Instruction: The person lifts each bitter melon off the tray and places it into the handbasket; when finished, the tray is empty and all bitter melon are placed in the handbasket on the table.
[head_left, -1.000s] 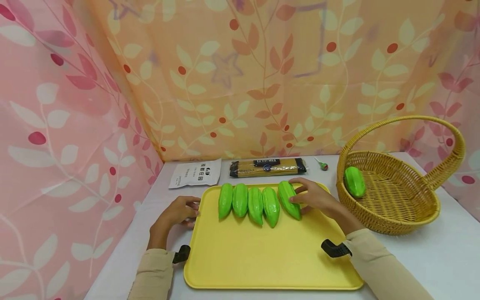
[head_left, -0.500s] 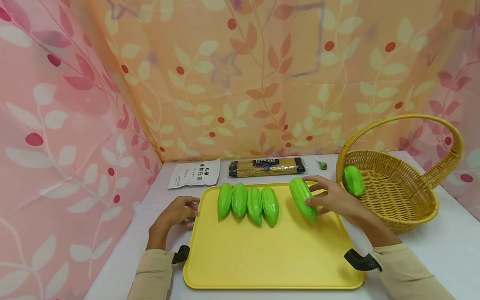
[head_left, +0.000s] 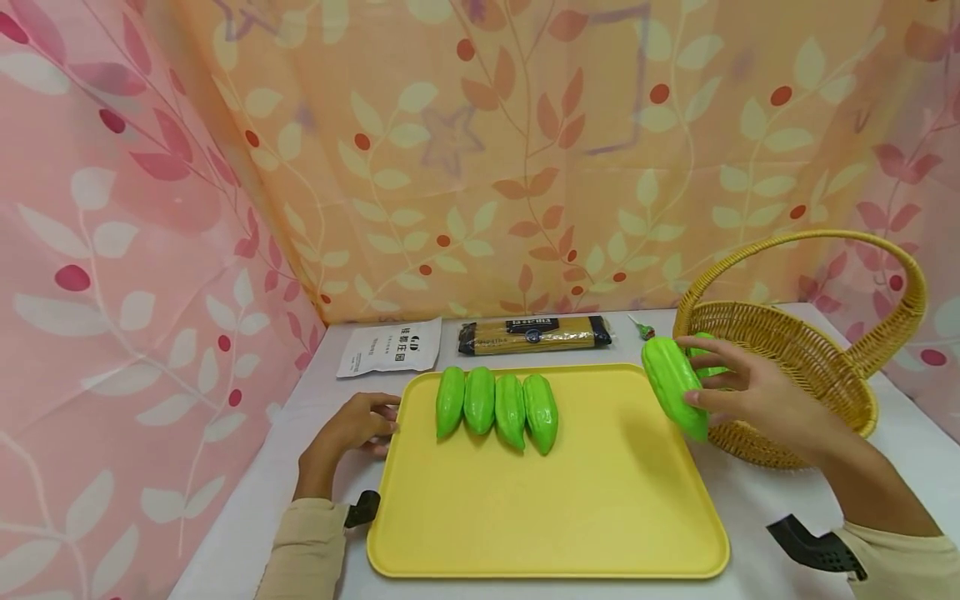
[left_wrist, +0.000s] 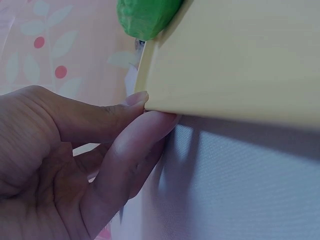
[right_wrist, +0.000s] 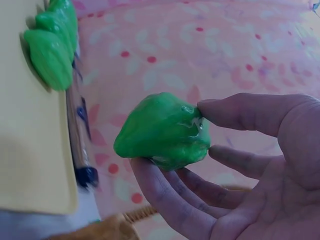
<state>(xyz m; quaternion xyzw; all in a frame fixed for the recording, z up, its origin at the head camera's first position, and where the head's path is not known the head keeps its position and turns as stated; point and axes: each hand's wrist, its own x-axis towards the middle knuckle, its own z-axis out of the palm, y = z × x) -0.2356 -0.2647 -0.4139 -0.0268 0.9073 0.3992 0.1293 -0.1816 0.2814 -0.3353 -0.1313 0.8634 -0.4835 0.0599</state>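
My right hand (head_left: 772, 404) grips a bright green, ridged, cucumber-shaped vegetable (head_left: 670, 383) between thumb and fingers. It is raised above the right edge of the yellow tray (head_left: 547, 517), close to the basket. In the right wrist view, one end of this vegetable (right_wrist: 162, 131) faces the camera. With thumb above and index finger below, my left hand (left_wrist: 95, 150) pinches the tray's left edge. Several similar green vegetables (head_left: 495, 408) lie in a row along the tray's far side. Another green vegetable (head_left: 711, 352) in the wicker basket (head_left: 825, 433) is partly hidden behind my right hand.
The basket, with a tall arched handle (head_left: 813, 237), stands right of the tray. Behind the tray lie a white packet (head_left: 392, 347), a pack of spaghetti (head_left: 536, 335) and a lollipop (head_left: 645, 331). Patterned cloth (head_left: 480, 208) borders the table at the back and sides.
My right hand has lifted the rightmost green vegetable from the tray's row and carried it right, toward the basket. My left hand has stayed at the tray's left edge.
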